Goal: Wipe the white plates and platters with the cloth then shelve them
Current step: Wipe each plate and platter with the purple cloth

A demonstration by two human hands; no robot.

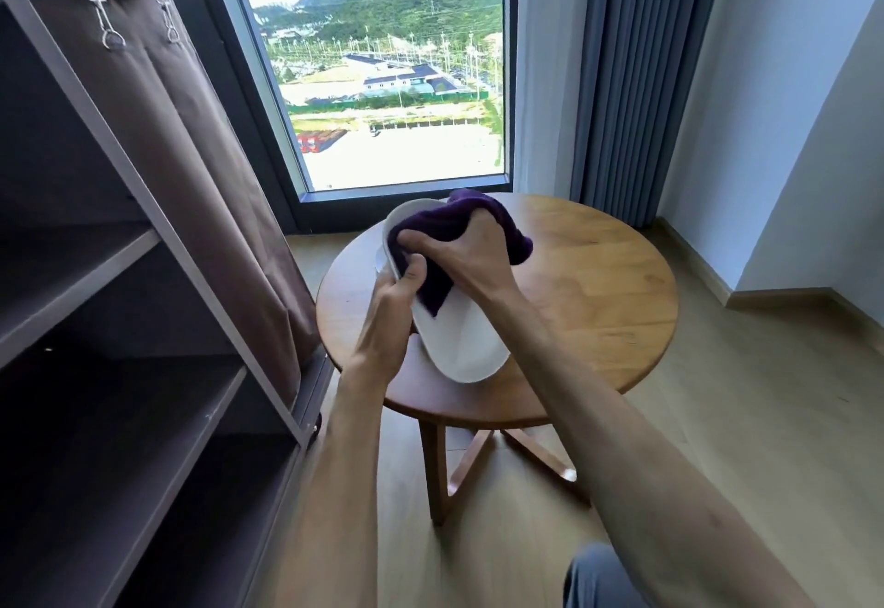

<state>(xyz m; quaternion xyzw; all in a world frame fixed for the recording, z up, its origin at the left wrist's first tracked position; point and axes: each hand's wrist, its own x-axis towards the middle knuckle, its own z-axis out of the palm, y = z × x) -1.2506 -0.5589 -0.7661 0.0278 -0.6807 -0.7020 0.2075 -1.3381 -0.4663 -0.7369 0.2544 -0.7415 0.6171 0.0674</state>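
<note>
A long white oval platter [459,344] is held tilted above the round wooden table [598,282]. My left hand [392,306] grips its left edge, thumb on the top face. My right hand [459,244] clutches a purple cloth [445,225] and presses it on the platter's far half. The rim of another white plate [379,260] peeks out on the table behind the platter, mostly hidden.
A brown fabric shelf unit [143,320] with bare shelves stands at the left, its cover flap clipped up. A large window [392,72] is behind the table, grey curtains [641,81] at the right. Wooden floor [741,416] surrounds the table.
</note>
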